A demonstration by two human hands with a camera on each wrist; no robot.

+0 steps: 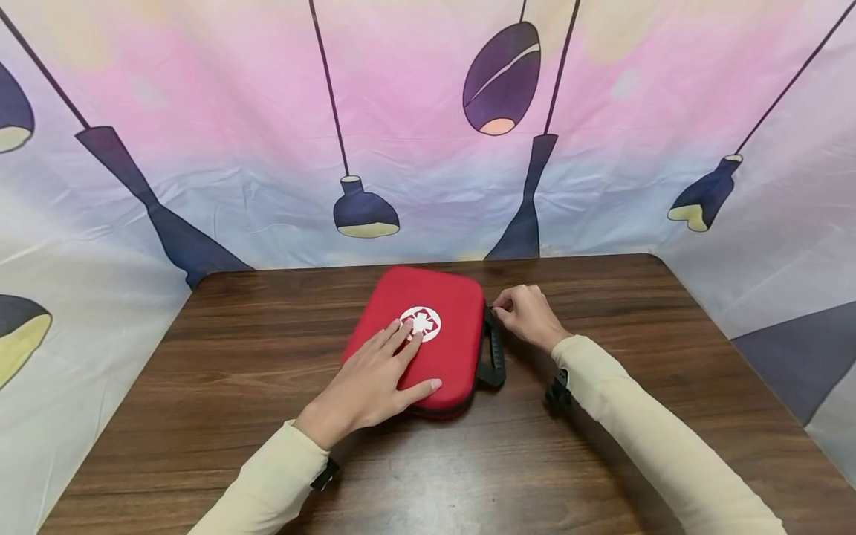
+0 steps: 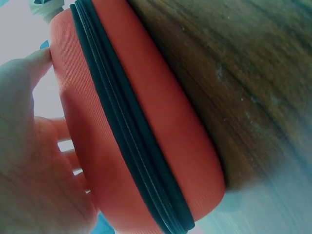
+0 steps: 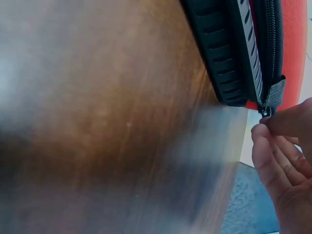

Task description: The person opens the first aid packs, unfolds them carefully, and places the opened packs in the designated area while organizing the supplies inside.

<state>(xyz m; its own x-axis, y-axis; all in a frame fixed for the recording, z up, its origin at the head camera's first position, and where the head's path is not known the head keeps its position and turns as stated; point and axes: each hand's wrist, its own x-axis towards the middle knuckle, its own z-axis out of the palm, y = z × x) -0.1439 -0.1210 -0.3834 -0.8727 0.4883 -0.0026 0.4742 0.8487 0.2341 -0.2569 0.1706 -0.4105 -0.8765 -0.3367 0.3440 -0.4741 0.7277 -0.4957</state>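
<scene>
A red first aid case (image 1: 449,357) with a white round emblem lies flat on the table, its lid down. Across the lid rests my left hand (image 1: 374,375), fingers straight and spread over the emblem's edge. In the left wrist view the case's side (image 2: 161,126) shows a dark zipper band (image 2: 129,117) running along it. At the case's right side, my right hand (image 1: 530,316) pinches the zipper pull (image 3: 266,112) between thumb and finger. Beside that, the black ribbed handle (image 1: 496,353) sticks out from the case.
The brown wooden table (image 1: 200,386) reaches back to a hanging cloth (image 1: 267,111) printed with lamps. Cloth also hangs along both sides. Dark wrist straps (image 1: 559,390) sit on both sleeved forearms.
</scene>
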